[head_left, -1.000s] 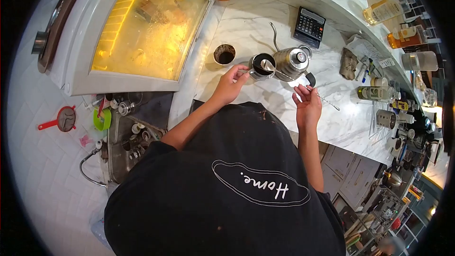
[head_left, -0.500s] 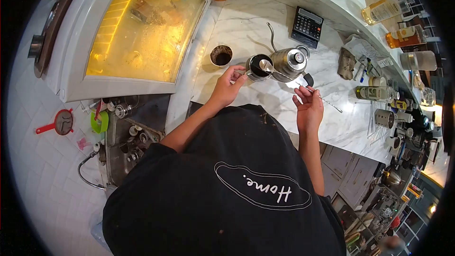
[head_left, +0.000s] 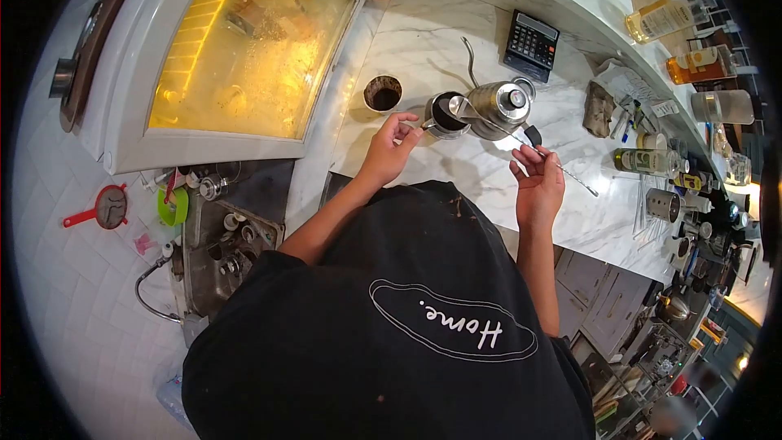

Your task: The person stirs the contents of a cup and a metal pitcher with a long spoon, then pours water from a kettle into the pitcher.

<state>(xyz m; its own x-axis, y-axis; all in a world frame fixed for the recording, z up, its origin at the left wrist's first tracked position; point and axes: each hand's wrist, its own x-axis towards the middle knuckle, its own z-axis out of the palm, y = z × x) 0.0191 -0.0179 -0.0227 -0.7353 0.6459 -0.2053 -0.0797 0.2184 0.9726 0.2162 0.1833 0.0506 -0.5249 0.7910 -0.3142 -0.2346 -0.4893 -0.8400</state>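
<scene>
Head cam: tee (head_left: 395, 301) reads "Home.", spoon (head_left: 466, 109) prob. over cup (head_left: 444, 133).

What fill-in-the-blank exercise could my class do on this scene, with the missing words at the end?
1. The right hand holds a long-handled ____ whose bowl is at the metal cup.
2. The left hand grips the metal cup by its ____.
3. A black ____ with number keys lies near the kettle.
4. White lettering on the black shirt reads "____".

Missing words: spoon; handle; calculator; Home.
</scene>
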